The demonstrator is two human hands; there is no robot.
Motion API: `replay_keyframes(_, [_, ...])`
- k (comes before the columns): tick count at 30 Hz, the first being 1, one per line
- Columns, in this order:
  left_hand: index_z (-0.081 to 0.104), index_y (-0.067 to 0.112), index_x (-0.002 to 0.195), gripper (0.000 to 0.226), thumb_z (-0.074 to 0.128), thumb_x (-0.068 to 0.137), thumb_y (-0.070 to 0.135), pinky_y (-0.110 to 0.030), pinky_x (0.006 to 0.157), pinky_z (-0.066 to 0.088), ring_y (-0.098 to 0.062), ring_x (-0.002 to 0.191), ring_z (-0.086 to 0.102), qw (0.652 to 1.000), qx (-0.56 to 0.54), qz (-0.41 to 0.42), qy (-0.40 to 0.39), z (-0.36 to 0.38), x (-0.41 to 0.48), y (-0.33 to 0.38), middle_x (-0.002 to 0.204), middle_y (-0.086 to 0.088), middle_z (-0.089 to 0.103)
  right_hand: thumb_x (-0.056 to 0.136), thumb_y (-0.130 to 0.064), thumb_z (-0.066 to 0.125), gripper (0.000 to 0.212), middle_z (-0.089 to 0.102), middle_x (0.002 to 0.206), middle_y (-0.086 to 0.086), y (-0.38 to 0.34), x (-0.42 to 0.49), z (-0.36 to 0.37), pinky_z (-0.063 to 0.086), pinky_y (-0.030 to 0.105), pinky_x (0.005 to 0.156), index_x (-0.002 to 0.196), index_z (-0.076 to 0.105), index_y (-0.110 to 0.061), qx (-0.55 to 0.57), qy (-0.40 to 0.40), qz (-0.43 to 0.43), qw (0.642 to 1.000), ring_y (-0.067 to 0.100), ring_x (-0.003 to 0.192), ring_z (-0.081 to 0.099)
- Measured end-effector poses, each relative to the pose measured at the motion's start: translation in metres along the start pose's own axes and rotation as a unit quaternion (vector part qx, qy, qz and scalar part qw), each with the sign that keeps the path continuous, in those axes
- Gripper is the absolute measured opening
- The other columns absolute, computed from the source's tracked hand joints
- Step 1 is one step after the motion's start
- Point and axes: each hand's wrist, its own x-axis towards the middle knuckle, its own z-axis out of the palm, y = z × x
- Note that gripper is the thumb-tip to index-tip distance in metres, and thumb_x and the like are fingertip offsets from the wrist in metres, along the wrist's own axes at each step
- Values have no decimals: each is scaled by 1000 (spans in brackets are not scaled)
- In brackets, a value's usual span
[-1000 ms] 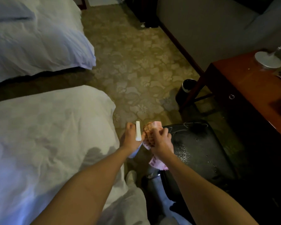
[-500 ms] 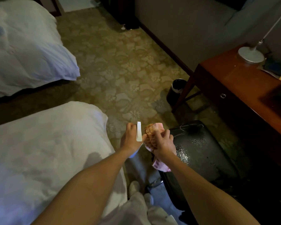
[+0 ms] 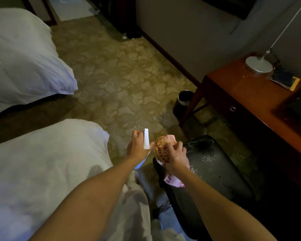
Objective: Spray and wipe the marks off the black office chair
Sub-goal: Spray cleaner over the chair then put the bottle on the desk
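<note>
The black office chair (image 3: 215,169) stands low at centre right, its seat speckled with spray droplets and scribbled white marks near the far edge. My left hand (image 3: 137,146) grips a white spray bottle (image 3: 146,139) just left of the chair, its body mostly hidden behind the hand. My right hand (image 3: 175,156) holds a bunched pink cloth (image 3: 162,150) over the seat's near-left edge; one end of the cloth hangs below the wrist. The two hands are close together, almost touching.
A white bed (image 3: 42,171) fills the left, a second bed (image 3: 21,63) beyond it. A wooden desk (image 3: 250,101) with a lamp base (image 3: 258,64) stands right of the chair, a black bin (image 3: 183,103) beside its leg. Patterned carpet lies between.
My view has drifted, so the scene sits a little differently in frame. Both hands keep their holds on bottle and cloth and stay at the chair's left edge.
</note>
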Motion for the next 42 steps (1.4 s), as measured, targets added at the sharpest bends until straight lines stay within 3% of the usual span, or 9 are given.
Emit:
replay_keyframes(7, [54,6,106,48,69,82,44,-38,77,44,-30,94,54,999,-3,28,-45,-2,111,-18,108,-11,47,81,-23,71,75,18,142,14,-23,108,-17,49,43,94,140,25,-26,-7,-2,50,999,33,125,29])
replay_keyframes(10, [54,6,102,47,70,81,45,-37,72,43,-30,90,55,996,-12,60,-68,-15,173,-28,102,-11,48,80,-29,72,79,13,147,13,-45,168,-26,49,43,94,141,22,-30,6,7,80,997,33,129,27])
replay_keyframes(14, [55,7,102,44,69,82,43,-34,69,40,-29,87,55,993,0,85,-78,-48,253,-33,101,-10,49,80,-23,69,76,15,144,14,-83,239,-48,50,40,92,139,22,-29,11,23,108,994,33,127,27])
replay_keyframes(24, [60,13,100,39,71,77,43,-37,67,44,-31,89,59,989,60,128,-47,-83,381,-34,102,-9,56,78,-37,71,73,20,139,13,-137,359,-96,52,43,84,136,28,-30,23,44,78,996,33,122,30])
replay_keyframes(33, [60,13,99,43,72,74,45,-39,66,46,-33,87,59,969,82,205,-114,-22,435,18,97,-9,56,82,-23,65,69,18,141,12,-75,383,-118,49,39,90,138,25,-28,50,22,180,982,33,124,28])
replay_keyframes(39, [52,16,114,51,62,82,55,-30,69,37,-25,94,54,947,66,259,-178,34,478,112,108,-4,49,80,-12,61,61,21,135,11,20,404,-156,48,36,83,131,30,-26,75,53,264,960,34,119,31])
replay_keyframes(42, [52,15,117,55,63,81,55,-33,71,44,-26,93,55,933,41,300,-195,67,503,168,107,-4,47,78,-13,62,61,23,132,10,71,416,-183,51,38,82,129,32,-26,89,95,295,946,32,115,33])
